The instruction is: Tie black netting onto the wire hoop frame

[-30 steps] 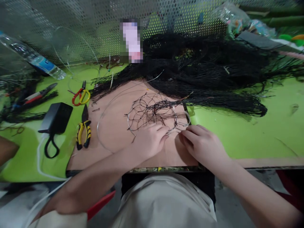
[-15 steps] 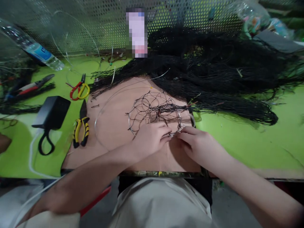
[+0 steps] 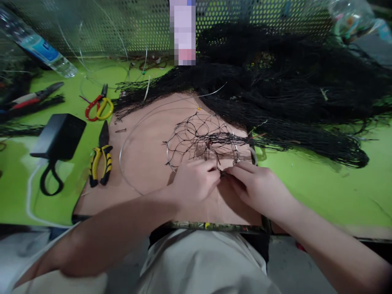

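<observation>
A piece of black netting [image 3: 191,132] spreads over a round metal wire hoop [image 3: 168,153] on a tan board [image 3: 147,139]. My left hand [image 3: 196,177] is closed at the hoop's near edge, pinching the netting where it meets the wire. Close beside it, my right hand [image 3: 252,179] pinches the same edge, fingertips almost touching the left ones. The exact strand between the fingers is hidden. From the hoop, the gathered netting runs right into a large black net pile [image 3: 284,94].
Yellow-black pliers [image 3: 101,159], red-yellow scissors [image 3: 99,108] and a black box with a strap [image 3: 61,136] lie left. Farther back are red-handled pliers [image 3: 38,96], a water bottle [image 3: 39,45] and a phone-like blurred object [image 3: 184,32]. A loose wire [image 3: 121,157] curves across the board.
The view has shifted slightly, so the bench things appear moved a little. Both hands stay at the hoop's near edge, with small finger movements there.
</observation>
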{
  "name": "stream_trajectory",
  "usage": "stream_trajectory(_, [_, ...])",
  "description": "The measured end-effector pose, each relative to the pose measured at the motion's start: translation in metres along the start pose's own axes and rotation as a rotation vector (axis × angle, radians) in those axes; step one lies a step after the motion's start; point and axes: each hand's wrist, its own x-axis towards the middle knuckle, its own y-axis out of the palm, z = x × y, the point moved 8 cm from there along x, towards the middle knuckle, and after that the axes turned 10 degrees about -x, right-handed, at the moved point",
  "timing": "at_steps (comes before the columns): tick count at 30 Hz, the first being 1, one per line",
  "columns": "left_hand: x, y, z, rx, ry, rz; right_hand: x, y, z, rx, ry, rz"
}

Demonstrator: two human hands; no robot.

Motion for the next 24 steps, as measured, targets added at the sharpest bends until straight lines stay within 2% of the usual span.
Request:
stream_trajectory(7, [-0.003,-0.003,-0.006,0.143,0.008,-0.031,-0.005,-0.001,0.009,-0.137,-0.146,-0.134])
stream_trajectory(11, [-0.006,-0.004,-0.008,0.186,0.018,-0.063,-0.007,-0.002,0.009,-0.15,-0.145,-0.157])
stream_trajectory(17, [-0.006,0.001,-0.01,0.109,0.089,-0.078,-0.009,-0.001,0.011,-0.138,-0.186,-0.162])
stream_trajectory(24, [-0.006,0.005,-0.013,0.157,0.13,-0.045,-0.01,-0.002,0.01,-0.117,-0.191,-0.185])
